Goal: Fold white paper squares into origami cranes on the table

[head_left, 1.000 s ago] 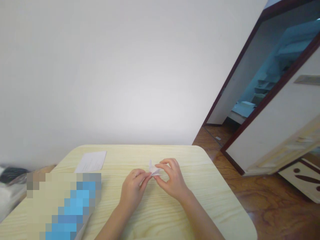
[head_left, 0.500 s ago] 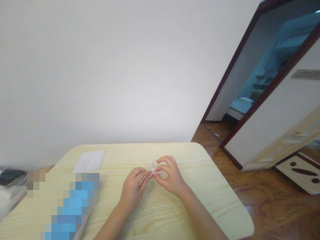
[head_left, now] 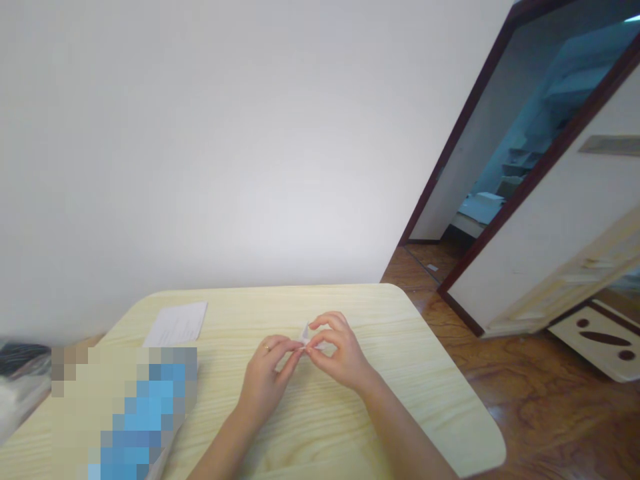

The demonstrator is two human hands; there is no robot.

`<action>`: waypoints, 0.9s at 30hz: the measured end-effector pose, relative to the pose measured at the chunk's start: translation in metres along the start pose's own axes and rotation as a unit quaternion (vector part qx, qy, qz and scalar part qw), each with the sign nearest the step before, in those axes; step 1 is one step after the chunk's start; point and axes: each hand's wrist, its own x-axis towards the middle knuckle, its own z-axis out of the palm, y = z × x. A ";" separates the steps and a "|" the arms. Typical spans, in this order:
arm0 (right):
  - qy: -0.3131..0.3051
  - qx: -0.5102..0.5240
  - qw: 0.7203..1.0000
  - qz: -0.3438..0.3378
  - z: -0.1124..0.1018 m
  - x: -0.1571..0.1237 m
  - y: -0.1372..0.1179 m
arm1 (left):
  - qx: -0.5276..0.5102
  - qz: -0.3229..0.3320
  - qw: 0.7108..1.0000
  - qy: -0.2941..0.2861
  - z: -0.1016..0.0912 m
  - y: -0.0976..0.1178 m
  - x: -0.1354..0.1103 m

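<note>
Both of us at work over the wood-grain table (head_left: 425, 420): our left hand (head_left: 267, 373) pinches the small folded white paper (head_left: 305, 330) between thumb and fingertips, and our right hand (head_left: 340, 353) nips it too, thumb and forefinger closed! A pale tip pokes up between them. Far left, we've a white sheet (head_left: 177, 323) lying flat.

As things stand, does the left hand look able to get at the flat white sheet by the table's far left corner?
Probably yes: tabletop shows between the left hand and the flat white sheet, though the hand is pinching a small white paper and would likely need to let go first.
</note>
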 end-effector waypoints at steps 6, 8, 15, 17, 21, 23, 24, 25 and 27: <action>-0.007 0.003 1.000 0.010 -0.001 0.002 0.000 | 0.007 -0.028 0.999 -0.026 -0.003 -0.001 -0.001; -0.006 0.007 1.000 0.015 -0.003 0.002 0.001 | 0.006 -0.039 0.999 -0.029 -0.003 0.000 0.000; -0.014 0.033 0.998 0.051 -0.006 0.002 0.011 | -0.022 -0.075 0.997 -0.027 0.001 0.001 0.000; -0.003 0.056 0.996 0.075 -0.007 0.003 0.016 | -0.047 -0.106 0.993 -0.024 0.002 -0.001 0.001; 0.088 0.107 0.979 0.148 -0.006 0.004 0.028 | -0.138 -0.230 0.963 0.041 -0.004 -0.011 0.005; 0.075 0.118 0.973 0.182 -0.002 0.002 0.033 | -0.212 -0.293 0.930 0.061 -0.006 -0.016 0.007; 0.055 0.125 0.969 0.205 0.001 0.001 0.035 | -0.250 -0.312 0.915 0.063 -0.006 -0.018 0.007; 0.027 0.132 0.964 0.227 0.004 -0.001 0.036 | -0.282 -0.322 0.901 0.066 -0.006 -0.019 0.007; -0.035 0.157 0.955 0.248 0.011 -0.004 0.038 | -0.330 -0.326 0.883 0.076 -0.004 -0.022 0.006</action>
